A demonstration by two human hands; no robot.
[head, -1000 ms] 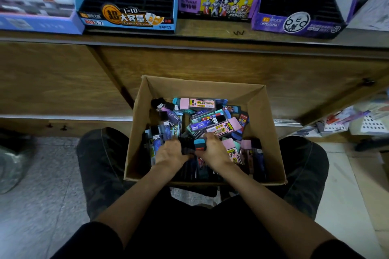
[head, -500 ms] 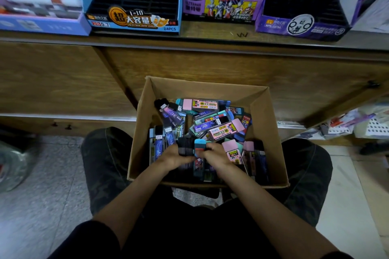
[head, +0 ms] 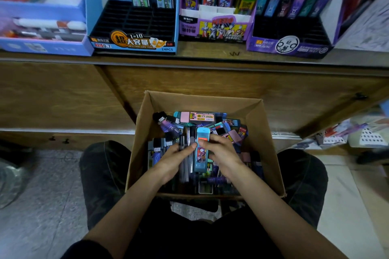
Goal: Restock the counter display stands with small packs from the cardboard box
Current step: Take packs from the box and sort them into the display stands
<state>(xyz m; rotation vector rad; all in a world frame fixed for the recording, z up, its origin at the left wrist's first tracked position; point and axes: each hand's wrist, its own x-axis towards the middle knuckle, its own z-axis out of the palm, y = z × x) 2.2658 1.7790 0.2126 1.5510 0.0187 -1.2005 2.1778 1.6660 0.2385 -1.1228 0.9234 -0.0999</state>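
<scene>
The left hand (head: 174,161) has its fingers curled round a bundle of dark packs (head: 187,168), held on end and squared side by side, probably so several of one kind can go up to the counter in a single trip. Just right of that bundle stands a teal pack (head: 202,153), its printed face turned up toward the camera. The right hand (head: 223,153) pinches it by the edge between thumb and fingertips and holds it against the bundle, apparently to read the design and sort it. Both hands work low inside the cardboard box (head: 142,139), which rests on the person's lap, so the loose packs (head: 197,116) heaped in it lie within easy reach. Above, on the counter (head: 210,51), the blue stand (head: 130,43) at the left shows mostly bare black slots, with only two packs upright at its back. It looks the emptiest. The cartoon-hero stand (head: 216,29) in the middle carries a row of bright packs whose design seems to match the teal one. The purple stand (head: 288,45) at the right keeps its dark packs along the back, and its front slots are empty.
</scene>
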